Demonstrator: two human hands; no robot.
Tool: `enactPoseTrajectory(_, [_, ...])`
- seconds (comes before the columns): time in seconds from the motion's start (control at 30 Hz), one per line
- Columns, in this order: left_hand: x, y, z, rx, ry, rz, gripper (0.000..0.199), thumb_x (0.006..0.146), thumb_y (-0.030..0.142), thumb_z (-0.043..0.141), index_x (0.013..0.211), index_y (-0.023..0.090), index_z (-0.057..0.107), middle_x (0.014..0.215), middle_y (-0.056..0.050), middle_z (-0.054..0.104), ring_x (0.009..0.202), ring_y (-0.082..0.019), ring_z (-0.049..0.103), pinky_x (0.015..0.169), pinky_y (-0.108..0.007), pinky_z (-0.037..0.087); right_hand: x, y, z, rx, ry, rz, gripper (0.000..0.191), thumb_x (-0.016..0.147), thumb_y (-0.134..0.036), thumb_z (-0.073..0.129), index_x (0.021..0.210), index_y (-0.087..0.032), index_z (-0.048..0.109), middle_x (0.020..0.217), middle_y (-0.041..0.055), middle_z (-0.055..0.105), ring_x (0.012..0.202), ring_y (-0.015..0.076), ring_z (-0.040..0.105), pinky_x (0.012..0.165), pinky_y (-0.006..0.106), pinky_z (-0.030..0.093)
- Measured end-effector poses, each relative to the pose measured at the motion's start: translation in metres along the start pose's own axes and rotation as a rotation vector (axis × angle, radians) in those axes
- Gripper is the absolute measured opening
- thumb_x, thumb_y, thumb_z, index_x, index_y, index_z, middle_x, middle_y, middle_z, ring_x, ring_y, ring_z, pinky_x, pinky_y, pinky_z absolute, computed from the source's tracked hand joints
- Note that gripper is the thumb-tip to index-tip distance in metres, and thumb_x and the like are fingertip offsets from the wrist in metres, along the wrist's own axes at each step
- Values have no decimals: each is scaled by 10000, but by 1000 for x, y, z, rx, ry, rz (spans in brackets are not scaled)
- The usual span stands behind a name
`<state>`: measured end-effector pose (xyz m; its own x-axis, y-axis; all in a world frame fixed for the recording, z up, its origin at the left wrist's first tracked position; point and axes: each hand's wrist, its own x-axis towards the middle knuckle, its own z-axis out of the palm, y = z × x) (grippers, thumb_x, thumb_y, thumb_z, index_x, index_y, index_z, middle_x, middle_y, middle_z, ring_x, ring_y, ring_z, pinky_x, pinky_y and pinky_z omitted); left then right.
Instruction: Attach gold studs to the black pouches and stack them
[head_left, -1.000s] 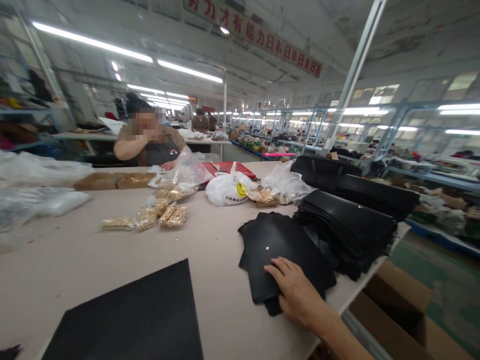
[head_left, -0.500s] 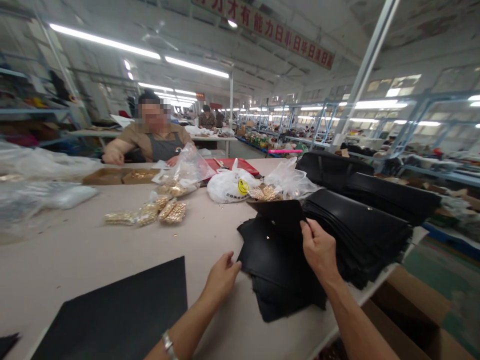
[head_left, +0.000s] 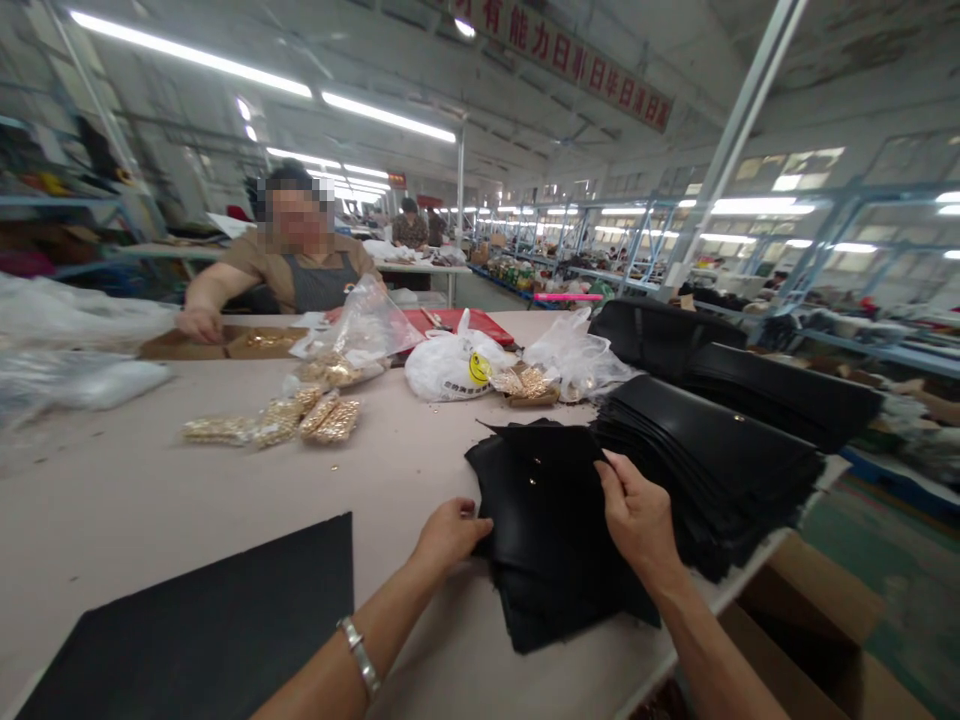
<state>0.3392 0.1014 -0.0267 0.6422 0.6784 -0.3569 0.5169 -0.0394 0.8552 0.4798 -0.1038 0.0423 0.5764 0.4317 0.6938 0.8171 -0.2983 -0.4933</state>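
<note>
A small pile of black leather panels [head_left: 559, 560] lies on the table in front of me, its edges uneven. The top panel [head_left: 551, 445] has its far part raised, and two small shiny metal fittings show on the leather. My right hand [head_left: 637, 510] pinches this top panel at its right edge, thumb uppermost. At the pile's left edge, my left hand [head_left: 454, 535] has its fingers curled and closed on the leather; the fingertips are partly hidden. A metal bracelet [head_left: 358, 655] circles my left wrist.
A thick stack of black panels [head_left: 705, 450] stands at the right. One large black sheet [head_left: 225, 620] lies at the left. Packets of gold fittings [head_left: 330, 418], a white plastic bag [head_left: 454, 365] and an open box [head_left: 529, 390] sit farther back. A co-worker [head_left: 300, 270] sits opposite.
My left hand has come onto the pile's left edge. The raised panel has dropped lower over the pile, still in my right hand. The co-worker's hand has moved toward a cardboard tray.
</note>
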Motion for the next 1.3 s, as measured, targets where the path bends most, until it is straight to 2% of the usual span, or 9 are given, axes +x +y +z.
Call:
enactPoseTrajectory(0.17, [-2, 4, 0, -17, -31, -4, 209, 913, 320, 601, 1003, 133, 626, 962, -39, 653, 804, -162, 639, 708, -336, 554, -21, 5, 1, 103, -216, -185, 279, 963, -167, 400, 1133, -205, 617, 1048, 61, 699, 961, 167, 666, 872, 283, 517])
enactPoseTrajectory(0.33, [-4, 12, -3, -64, 37, 23, 236, 925, 350, 578, 1013, 136, 621, 965, -42, 649, 810, -164, 636, 710, -339, 550, -44, 17, -5, 76, -388, -307, 350, 916, -60, 361, 1089, -226, 616, 1087, 62, 686, 1070, 186, 613, 941, 377, 501])
enactPoseTrajectory(0.5, [-3, 18, -2, -136, 62, 13, 240, 921, 355, 581, 1010, 136, 621, 976, -40, 645, 825, -172, 633, 717, -342, 547, -59, 29, -20, 12, -446, -267, 369, 866, -28, 346, 1018, -231, 614, 1104, 58, 684, 1109, 191, 600, 1014, 452, 453])
enactPoseTrajectory(0.7, [3, 24, -3, -317, -42, -79, 262, 937, 368, 556, 1066, 144, 596, 890, -24, 636, 669, -121, 606, 591, -276, 530, -77, 39, -33, -28, -492, -229, 314, 879, -75, 374, 961, -240, 627, 1125, 54, 685, 1174, 212, 568, 1067, 531, 382])
enactPoseTrajectory(0.8, [1, 25, -7, -391, -66, -98, 225, 934, 344, 562, 1016, 139, 605, 789, 5, 619, 581, -98, 566, 529, -240, 489, -85, 37, -32, -20, -464, -220, 320, 882, -79, 370, 958, -247, 631, 1117, 47, 692, 1156, 211, 582, 1029, 490, 425])
enactPoseTrajectory(0.9, [-9, 18, -11, -463, -91, -75, 168, 854, 300, 641, 929, 151, 639, 646, 40, 599, 505, -89, 533, 496, -214, 433, -85, 30, -32, 2, -351, -101, 307, 919, -125, 362, 1021, -245, 625, 1085, 49, 703, 1051, 191, 639, 885, 350, 514])
enactPoseTrajectory(1.07, [-47, -8, -5, -601, -110, -110, 188, 675, 289, 716, 779, 176, 608, 594, 35, 603, 510, -105, 543, 505, -217, 430, -60, 14, -32, -152, -89, 209, 237, 959, -340, 441, 1057, -199, 605, 720, 19, 705, 601, 179, 670, 547, 250, 470])
enactPoseTrajectory(1.17, [-76, -24, 9, -678, -163, -173, 198, 609, 252, 702, 709, 194, 542, 574, 32, 579, 510, -122, 545, 524, -246, 464, -51, -4, -23, -241, -34, 69, 221, 939, -311, 471, 1050, -179, 610, 776, 53, 717, 658, 205, 683, 591, 275, 469])
enactPoseTrajectory(1.3, [-105, -29, 24, -798, -328, -234, 203, 548, 151, 669, 715, 187, 561, 626, 6, 606, 565, -150, 592, 594, -285, 501, -69, -35, -3, -213, -240, -238, 278, 917, -128, 409, 1089, -182, 621, 877, 72, 710, 777, 205, 666, 723, 307, 484])
